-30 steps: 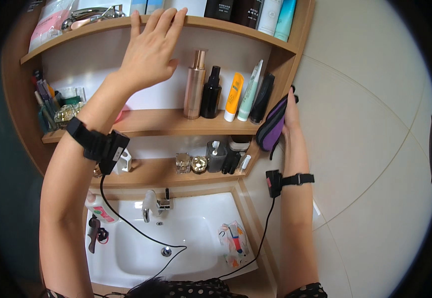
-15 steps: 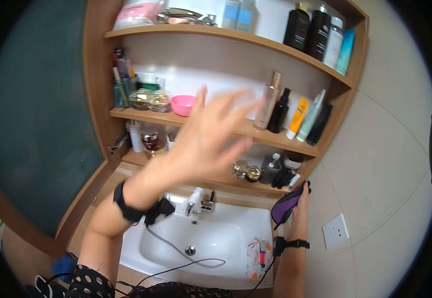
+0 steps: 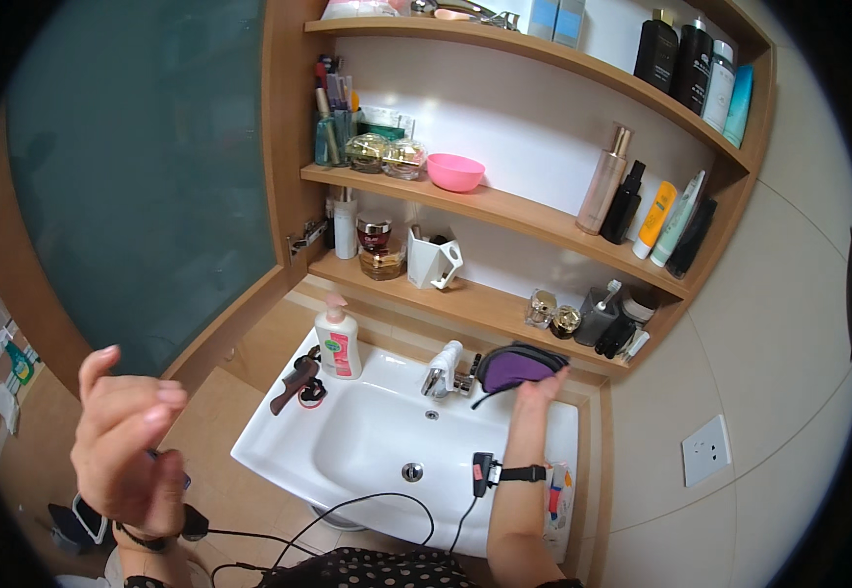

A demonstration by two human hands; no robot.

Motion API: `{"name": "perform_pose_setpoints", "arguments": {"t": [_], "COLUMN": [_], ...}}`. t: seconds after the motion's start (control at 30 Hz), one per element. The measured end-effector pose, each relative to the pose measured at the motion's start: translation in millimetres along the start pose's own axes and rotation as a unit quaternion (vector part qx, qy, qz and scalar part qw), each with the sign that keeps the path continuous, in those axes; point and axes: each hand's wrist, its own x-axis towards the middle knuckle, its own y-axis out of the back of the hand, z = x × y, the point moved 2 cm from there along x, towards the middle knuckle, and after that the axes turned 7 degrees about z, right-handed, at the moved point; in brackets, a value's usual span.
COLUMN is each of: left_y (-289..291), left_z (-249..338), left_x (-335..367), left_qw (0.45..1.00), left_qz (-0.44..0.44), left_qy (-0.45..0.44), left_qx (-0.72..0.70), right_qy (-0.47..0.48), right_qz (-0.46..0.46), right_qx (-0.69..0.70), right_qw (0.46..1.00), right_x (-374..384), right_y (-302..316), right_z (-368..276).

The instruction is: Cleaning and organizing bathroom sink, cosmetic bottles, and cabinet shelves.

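Observation:
My right hand (image 3: 542,386) reaches over the back right of the white sink (image 3: 279,461). Its fingers grip a soft, rounded purple piece with black edging (image 3: 518,369), perhaps an eye mask or small pouch. It is held up just right of the tap (image 3: 440,370), and a thin black end hangs from its left side. My left hand (image 3: 132,441) is raised at the lower left, in front of the cabinet door (image 3: 142,176). Its fingers are loosely bent, the thumb stands apart, and nothing shows in it.
The wooden cabinet's shelves (image 3: 534,223) carry bottles, jars, tubes and a pink bowl (image 3: 455,172). A pump bottle (image 3: 338,341) and a brown hair clip (image 3: 295,384) sit on the sink's left rim. Black cables (image 3: 377,498) cross the sink's front. A socket (image 3: 706,451) is on the right wall.
My left hand has dropped from in front of the shelves to the lower left. My right hand has brought the purple piece leftward over the sink. The view has shifted left.

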Motion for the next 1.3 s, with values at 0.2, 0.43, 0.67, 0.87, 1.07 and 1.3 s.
{"name": "perform_pose_setpoints", "arguments": {"t": [0.2,0.43,0.67,0.87,1.07,1.3], "left_y": [17.7,-32.9,-75.2,-109.3,-91.2,-44.9], "left_z": [-11.7,-54.6,-59.7,-57.1,-84.4,-87.4], "left_x": [-17.1,-55.6,-130.3,-208.0,-316.4,-420.1], "left_qw": [0.999,0.982,0.928,0.798,0.640,0.550], "left_qz": [-0.033,-0.135,-0.243,-0.443,-0.714,-0.724], "left_qy": [0.042,0.121,0.230,0.335,0.265,0.342], "left_qx": [0.001,-0.063,-0.161,-0.232,-0.099,-0.236], "right_qy": [-0.148,-0.190,0.477,0.492,0.544,0.551], "right_qz": [-0.027,-0.154,-0.203,-0.293,-0.253,-0.246], "right_qx": [-0.075,-0.188,-0.636,-0.637,-0.665,-0.643], "right_qw": [0.986,0.951,0.572,0.516,0.444,0.471], "right_x": [-52.0,-168.3,-119.1,-129.9,-112.8,-114.1], "right_y": [-37.2,-63.9,-73.6,-76.5,-66.3,-61.2], "right_z": [109.6,102.4,65.6,117.7,70.0,89.6]}}
